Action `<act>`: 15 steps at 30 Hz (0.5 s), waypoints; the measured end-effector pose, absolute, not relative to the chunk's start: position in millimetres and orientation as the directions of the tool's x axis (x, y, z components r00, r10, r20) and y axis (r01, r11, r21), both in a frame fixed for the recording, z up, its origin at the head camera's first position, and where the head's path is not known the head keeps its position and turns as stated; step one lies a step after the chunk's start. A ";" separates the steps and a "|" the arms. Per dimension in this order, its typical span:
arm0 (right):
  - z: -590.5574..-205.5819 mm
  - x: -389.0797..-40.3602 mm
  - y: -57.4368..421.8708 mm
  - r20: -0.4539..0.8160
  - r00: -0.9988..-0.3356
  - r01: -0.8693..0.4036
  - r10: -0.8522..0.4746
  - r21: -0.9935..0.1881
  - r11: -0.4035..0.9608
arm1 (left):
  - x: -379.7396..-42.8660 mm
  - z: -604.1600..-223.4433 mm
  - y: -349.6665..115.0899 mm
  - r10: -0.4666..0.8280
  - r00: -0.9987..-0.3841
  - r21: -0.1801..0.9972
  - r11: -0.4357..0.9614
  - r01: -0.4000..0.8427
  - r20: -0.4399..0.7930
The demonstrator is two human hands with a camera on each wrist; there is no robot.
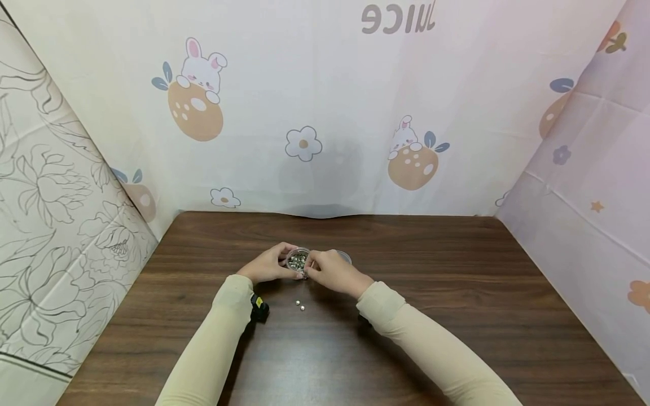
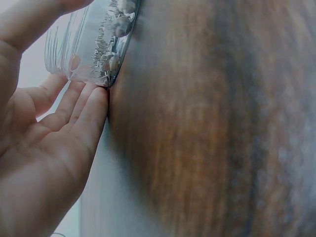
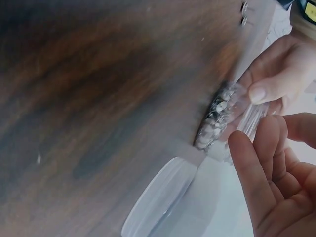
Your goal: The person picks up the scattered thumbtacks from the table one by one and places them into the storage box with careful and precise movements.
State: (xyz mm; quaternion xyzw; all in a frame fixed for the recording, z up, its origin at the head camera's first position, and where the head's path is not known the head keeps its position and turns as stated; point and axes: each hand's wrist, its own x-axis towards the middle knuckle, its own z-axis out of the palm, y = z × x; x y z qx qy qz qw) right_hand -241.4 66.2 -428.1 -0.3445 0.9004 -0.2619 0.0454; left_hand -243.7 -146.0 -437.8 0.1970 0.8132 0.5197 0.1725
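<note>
A small clear plastic jar (image 1: 289,261) stands on the table, its lower part full of shiny silver tacks (image 1: 297,260). My left hand (image 1: 269,265) holds the jar from the left, thumb on the near side and fingers round the far side. At the jar's right rim is my right hand (image 1: 335,272); its thumb and a fingertip come together there, and whether a tack is between them is hidden. Two loose tacks (image 1: 300,305) lie on the table in front of the jar.
Beyond the right hand lies a round clear lid (image 1: 345,256), partly covered in the head view and larger in the right wrist view. The dark wooden table (image 1: 431,316) runs back to a printed cloth wall (image 1: 350,113).
</note>
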 end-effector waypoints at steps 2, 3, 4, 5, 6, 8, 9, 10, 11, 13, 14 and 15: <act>-428.4 -244.1 66.4 0.104 -0.773 -0.584 -0.625 -0.500 0.639 | -243.3 -437.3 -145.9 0.494 -0.866 0.910 0.392 0.139 -0.080; -428.7 -245.4 66.4 0.106 -0.781 -0.577 -0.616 -0.500 0.645 | -243.2 -437.1 -145.9 0.492 -0.867 0.907 0.397 0.139 -0.083; -429.0 -246.7 66.5 0.106 -0.787 -0.571 -0.608 -0.499 0.652 | -243.1 -436.8 -145.7 0.490 -0.868 0.905 0.403 0.138 -0.086; -429.4 -248.1 66.5 0.107 -0.794 -0.564 -0.599 -0.498 0.658 | -243.1 -436.5 -145.5 0.488 -0.869 0.903 0.407 0.137 -0.088; -429.9 -249.6 66.5 0.110 -0.798 -0.560 -0.593 -0.500 0.660 | -243.2 -436.3 -145.4 0.485 -0.870 0.901 0.412 0.135 -0.091; -431.3 -252.5 66.2 0.117 -0.800 -0.559 -0.588 -0.501 0.661 | -243.5 -436.4 -145.3 0.480 -0.872 0.899 0.418 0.132 -0.095; -431.8 -253.9 66.1 0.121 -0.801 -0.559 -0.587 -0.504 0.659 | -243.6 -436.6 -145.4 0.479 -0.873 0.899 0.417 0.131 -0.095; -432.4 -255.3 65.9 0.125 -0.801 -0.560 -0.586 -0.504 0.657 | -243.8 -436.9 -145.4 0.478 -0.873 0.901 0.414 0.129 -0.095; -433.1 -256.6 65.7 0.131 -0.800 -0.562 -0.586 -0.504 0.656 | -244.0 -437.2 -145.6 0.478 -0.874 0.903 0.411 0.128 -0.094; -434.0 -258.7 65.4 0.136 -0.801 -0.562 -0.584 -0.507 0.653 | -244.2 -437.7 -145.9 0.479 -0.873 0.904 0.407 0.128 -0.091; -434.1 -259.2 65.3 0.138 -0.801 -0.561 -0.582 -0.510 0.652 | -244.3 -438.2 -146.0 0.481 -0.872 0.906 0.403 0.130 -0.089; -434.2 -259.5 65.2 0.136 -0.804 -0.558 -0.580 -0.512 0.653 | -244.3 -438.5 -146.2 0.482 -0.872 0.908 0.398 0.132 -0.085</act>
